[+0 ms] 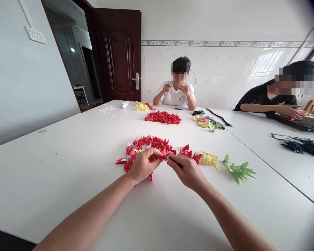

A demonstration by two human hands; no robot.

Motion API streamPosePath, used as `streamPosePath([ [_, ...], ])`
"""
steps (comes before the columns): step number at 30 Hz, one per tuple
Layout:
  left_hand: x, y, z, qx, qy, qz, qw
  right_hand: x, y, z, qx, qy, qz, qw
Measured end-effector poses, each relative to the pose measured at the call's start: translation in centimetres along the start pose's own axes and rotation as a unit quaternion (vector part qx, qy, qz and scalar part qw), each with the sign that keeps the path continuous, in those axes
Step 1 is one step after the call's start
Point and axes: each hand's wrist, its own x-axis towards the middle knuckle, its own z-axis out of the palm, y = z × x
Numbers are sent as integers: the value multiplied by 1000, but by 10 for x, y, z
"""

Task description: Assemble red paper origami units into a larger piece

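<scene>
My left hand (146, 163) pinches a red folded paper crane (164, 153) between thumb and fingers. Closed around a small black-handled tool (176, 162), my right hand (189, 173) brings its metal tip against the crane. The tool's exact kind is too small to tell. Behind and beside my left hand lies a curved chain of red paper cranes (149, 141), with some white and yellow among them. A row runs right of my hands: red cranes (187, 152), then yellow cranes (210, 159), then green cranes (240, 170).
Farther back on the white table (75, 184) lie a red crane heap (162, 117), yellow cranes (141, 106), white strings (106, 110) and black cords (303, 145). A person in white (176, 91) sits opposite; another in black (267, 94) handles paper at right.
</scene>
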Motion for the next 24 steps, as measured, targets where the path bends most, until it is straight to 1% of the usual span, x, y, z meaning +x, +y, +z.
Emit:
streamPosePath([
  [17, 0, -1, -2, 7, -11, -4, 1000, 1, 5, 1, -15, 8, 0, 1000],
  [24, 0, 2, -1, -7, -7, -5, 1000, 1, 6, 2, -13, 15, -5, 1000],
])
